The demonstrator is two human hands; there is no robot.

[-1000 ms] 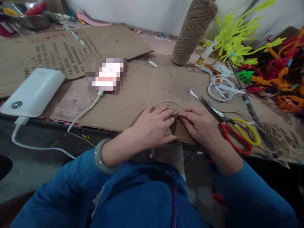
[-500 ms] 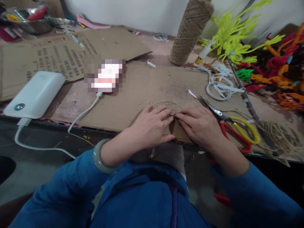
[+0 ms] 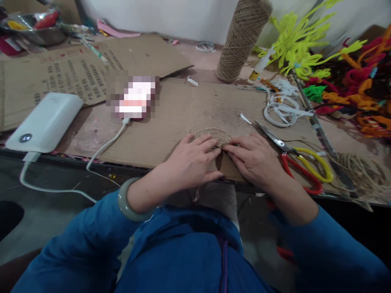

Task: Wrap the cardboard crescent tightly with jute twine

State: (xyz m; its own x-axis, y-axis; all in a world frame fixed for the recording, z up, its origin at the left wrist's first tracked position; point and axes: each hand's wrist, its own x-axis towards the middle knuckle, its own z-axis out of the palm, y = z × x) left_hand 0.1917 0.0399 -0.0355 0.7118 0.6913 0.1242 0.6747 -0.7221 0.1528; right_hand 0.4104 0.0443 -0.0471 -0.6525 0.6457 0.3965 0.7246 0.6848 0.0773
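A flat, round coil of jute twine point(image 3: 213, 133) lies on the cardboard, its front part covered by my hands. My left hand point(image 3: 194, 160) rests over the coil's left and middle with its fingers stretched out and spread, pressing down. At the coil's right edge, my right hand point(image 3: 258, 160) has thumb and forefinger closed in a pinch on the twine, close to the left fingertips. Just right of that hand, scissors point(image 3: 282, 148) with one red and one yellow handle lie with their blades partly apart.
Behind stands a tall spool of jute twine point(image 3: 242, 40) beside a small glue bottle point(image 3: 259, 67). White strips point(image 3: 281, 114) and loose twine point(image 3: 363, 171) lie at right, near colourful fuzzy stems point(image 3: 360, 97). Leftward are a blurred-out phone point(image 3: 137, 97), a cable and a white power bank point(image 3: 45, 122).
Both hands keep nearly the same place and hold on the coil. The whole view has shifted slightly; no object has visibly moved.
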